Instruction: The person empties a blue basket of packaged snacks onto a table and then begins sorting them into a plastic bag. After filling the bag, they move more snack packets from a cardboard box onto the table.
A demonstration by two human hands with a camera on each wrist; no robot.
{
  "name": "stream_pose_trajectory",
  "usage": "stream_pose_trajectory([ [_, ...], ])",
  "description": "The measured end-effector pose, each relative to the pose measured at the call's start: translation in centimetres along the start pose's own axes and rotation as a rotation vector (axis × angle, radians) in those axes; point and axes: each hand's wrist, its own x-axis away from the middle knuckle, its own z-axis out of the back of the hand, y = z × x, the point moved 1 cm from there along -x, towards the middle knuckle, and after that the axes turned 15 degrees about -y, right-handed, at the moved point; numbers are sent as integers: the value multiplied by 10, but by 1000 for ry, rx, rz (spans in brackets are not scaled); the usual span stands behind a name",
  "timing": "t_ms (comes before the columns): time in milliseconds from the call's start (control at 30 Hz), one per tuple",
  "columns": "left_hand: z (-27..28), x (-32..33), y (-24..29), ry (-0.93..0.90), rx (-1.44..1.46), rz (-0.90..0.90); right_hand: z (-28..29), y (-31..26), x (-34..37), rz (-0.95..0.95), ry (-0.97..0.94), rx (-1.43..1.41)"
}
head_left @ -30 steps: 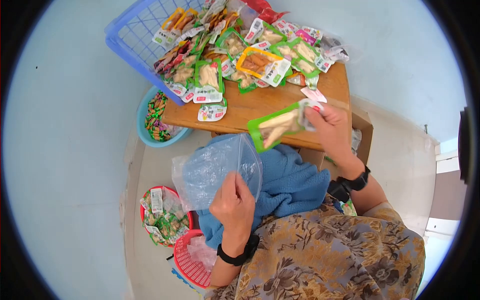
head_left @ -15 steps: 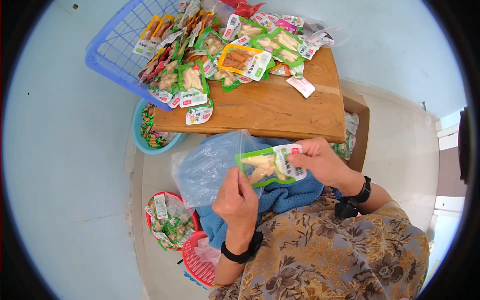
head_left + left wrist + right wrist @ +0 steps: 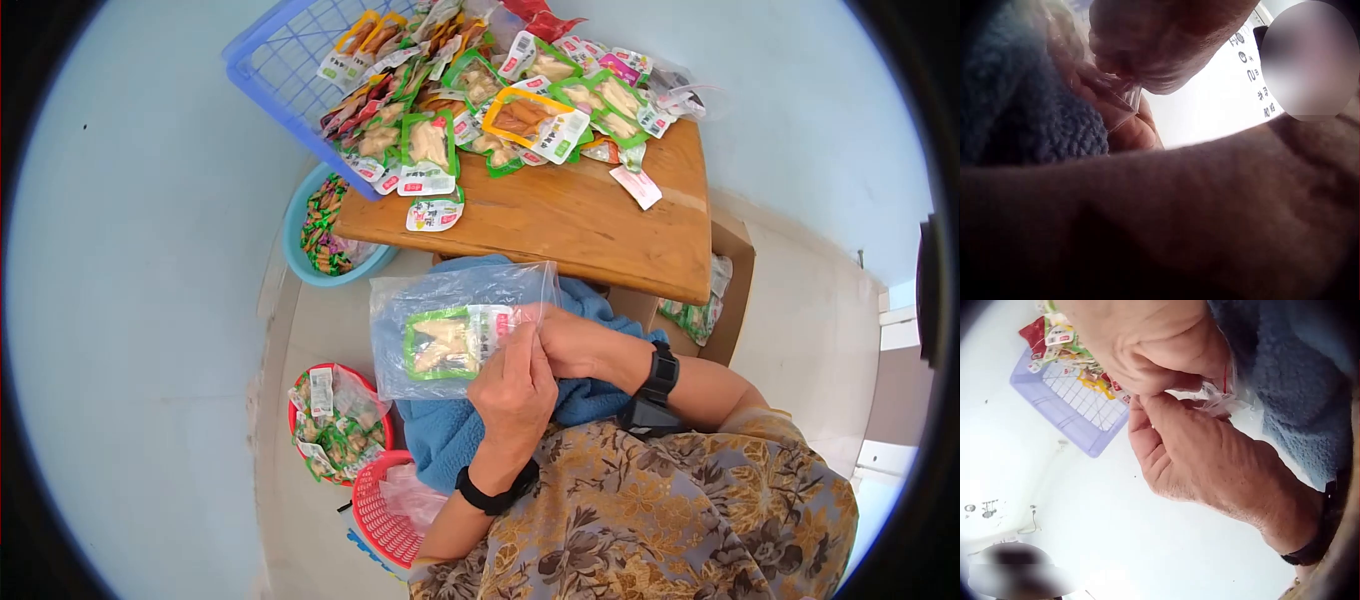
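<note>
A clear zip bag [image 3: 395, 300] lies flat over the lap with a green-edged snack packet [image 3: 440, 343] inside, its pale pieces showing through the plastic. My left hand [image 3: 515, 390] pinches the bag's right edge between thumb and forefinger. Right against it, my right hand [image 3: 575, 340] has curled fingers at the same edge, beside the packet's white printed end; its fingertips are partly hidden. The right wrist view shows both hands meeting, the left hand [image 3: 1210, 456] below, with crumpled clear plastic [image 3: 1219, 400] beside their fingers.
A wooden table [image 3: 580, 230] ahead carries a heap of snack packets [image 3: 530, 120] and a tilted blue basket [image 3: 290, 100]. At the left stand a blue basin [image 3: 290, 240] of small wrapped pieces and two red baskets [image 3: 355, 515]. A cardboard box [image 3: 735, 290] is at the right; a blue fleece cloth [image 3: 440, 440] covers the lap.
The right hand has brought the packet from near the table leftward and down into the bag. Both hands are now together at the bag's right edge; the left hand has shifted right.
</note>
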Motion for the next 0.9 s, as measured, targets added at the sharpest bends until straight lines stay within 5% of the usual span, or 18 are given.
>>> stream_pose_trajectory([
  [367, 3, -2, -8, -40, 87, 21, 8, 11, -14, -46, -128, 80],
  [433, 2, -3, -9, -33, 92, 15, 9, 7, -14, -42, -40, 488],
  [733, 3, -6, -5, 46, 125, 4, 7, -17, 2, 139, -96, 1245],
  [767, 4, -6, -5, 41, 125, 43, -1, -32, 9, 142, -99, 1251],
  [833, 1, -4, -11, 73, 158, 69, -17, -72, 25, -234, 16, 1086],
  [900, -1, -2, -13, 101, 198, 93, -9, -98, 32, -176, 122, 964],
])
